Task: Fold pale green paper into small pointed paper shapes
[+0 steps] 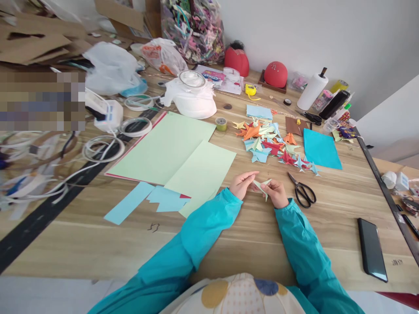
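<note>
A small pale green folded-paper crane (263, 186) is held between my two hands above the wooden table. My right hand (276, 192) pinches it from the right, thumb on top. My left hand (241, 184) is closed at its other side, fingertips pressed together at the paper's edge; some of its fingers are hidden. Just beyond my hands lies a heap of folded paper cranes (258, 133) in orange, red, blue and pale green. Black-handled scissors (304, 192) rest to the right of my right hand.
Pale green sheets (163, 148) and blue paper strips (129, 203) lie left. A bright blue sheet (322, 148) and a phone (372, 249) lie right. Cables (103, 148) crowd the far left. A thread spool (221, 124), tape measure (250, 90) and red pincushion (275, 74) stand farther back.
</note>
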The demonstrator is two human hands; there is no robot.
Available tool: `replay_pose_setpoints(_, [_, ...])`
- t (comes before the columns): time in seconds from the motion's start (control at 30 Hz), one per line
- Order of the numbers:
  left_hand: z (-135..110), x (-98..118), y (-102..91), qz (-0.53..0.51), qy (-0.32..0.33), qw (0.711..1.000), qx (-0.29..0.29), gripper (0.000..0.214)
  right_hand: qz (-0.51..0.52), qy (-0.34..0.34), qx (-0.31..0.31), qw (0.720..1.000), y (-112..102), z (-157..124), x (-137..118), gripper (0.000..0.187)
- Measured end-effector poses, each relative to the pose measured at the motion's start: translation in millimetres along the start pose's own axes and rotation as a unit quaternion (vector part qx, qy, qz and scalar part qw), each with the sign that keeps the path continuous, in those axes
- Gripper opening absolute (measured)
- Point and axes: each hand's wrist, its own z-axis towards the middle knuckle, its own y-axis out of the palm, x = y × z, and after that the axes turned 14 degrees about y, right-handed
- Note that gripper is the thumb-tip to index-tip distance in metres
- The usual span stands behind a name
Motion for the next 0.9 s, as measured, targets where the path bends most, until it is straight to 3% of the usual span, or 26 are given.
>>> replay_pose_setpoints(0.33, [-1.5, 2.7, 2.3, -0.018, 0.02, 1.0, -0.002, 0.052, 0.008, -0.005, 0.011, 1.0, -2.8, 0.9, 0.3, 0.032])
replay_pose_setpoints(0.67, [1.1, -1.2, 0.7, 0.007, 0.064, 0.997, 0.034, 0.044, 0.011, -0.001, 0.008, 1.0, -2.4, 0.9, -0.4, 0.033])
replay_pose_setpoints(0.9, [2.4, -3.6, -1.1, 0.005, 0.05, 0.998, 0.028, 0.035, -0.002, -0.004, 0.01, 1.0, -2.1, 0.6, -0.4, 0.034])
